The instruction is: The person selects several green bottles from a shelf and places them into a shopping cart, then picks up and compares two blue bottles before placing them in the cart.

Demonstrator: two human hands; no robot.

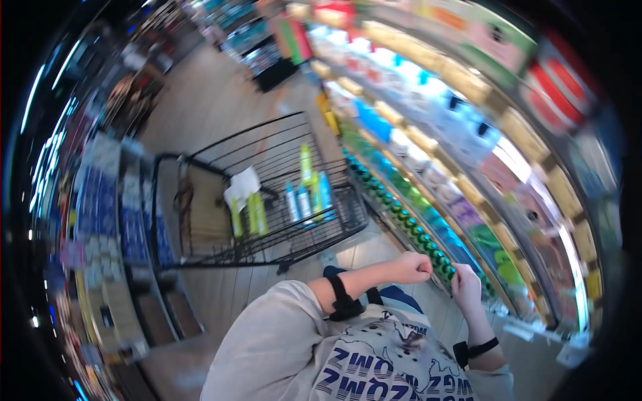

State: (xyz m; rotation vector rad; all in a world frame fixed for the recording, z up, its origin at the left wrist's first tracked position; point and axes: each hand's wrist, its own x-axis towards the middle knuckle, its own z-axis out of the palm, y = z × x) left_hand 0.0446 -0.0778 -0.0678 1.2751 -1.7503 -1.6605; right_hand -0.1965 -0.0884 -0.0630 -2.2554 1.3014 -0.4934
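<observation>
My left hand (410, 268) is closed in a fist in front of my chest. Beside it, slightly apart, my right hand (464, 282) is closed with its fingers curled in. No object shows in or between them. Both hover in front of the lower shelf, close to a row of green bottles (416, 227), though touching none that I can see. To the left stands a black wire shopping cart (221, 257). Inside it are several yellow-green bottles (257, 212), blue-and-white bottles (303, 202) and a white crumpled item (245, 184).
A tall lit shelf of packaged goods (428, 93) runs along my right. Stacked blue-and-white packs (97, 207) fill a display on the left. A light wood floor (207, 83) stretches ahead between them, with dark display stands (267, 63) farther off.
</observation>
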